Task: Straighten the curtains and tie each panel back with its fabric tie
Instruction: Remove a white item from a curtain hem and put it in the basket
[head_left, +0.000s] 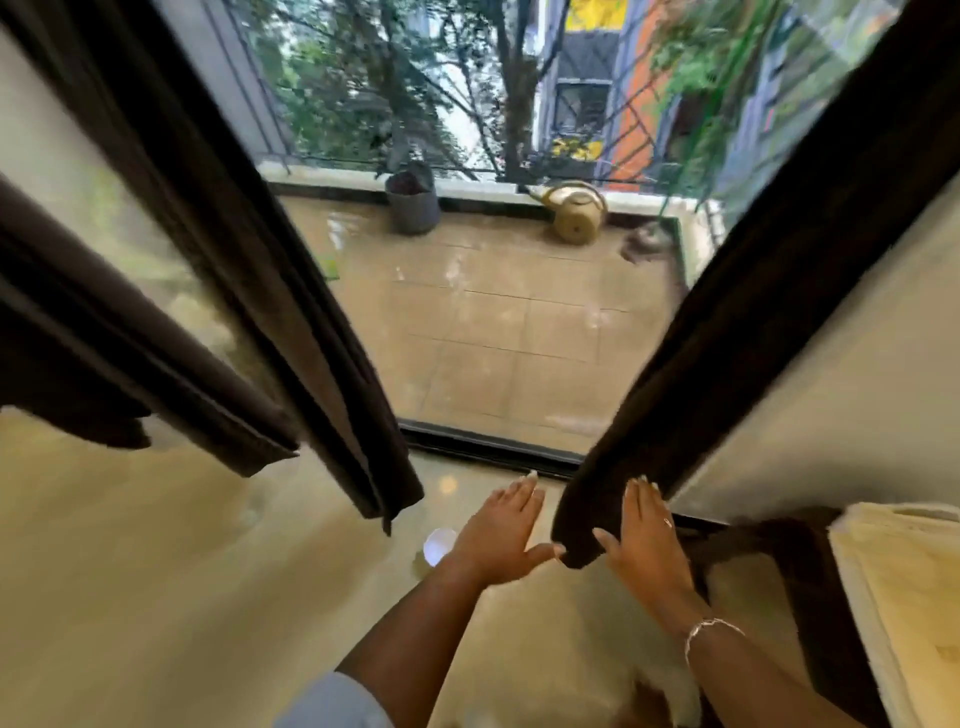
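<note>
No text, label, brand or number can be read anywhere here

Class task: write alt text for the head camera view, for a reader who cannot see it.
Two bare hands, left hand and right hand, flank the bottom of the dark right curtain panel. The left curtain panel hangs apart, showing a wet tiled balcony outside.

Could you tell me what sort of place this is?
Most likely a home: a room with dark curtains at a glass door, opening on a tiled balcony with a watering can and planter.
</note>
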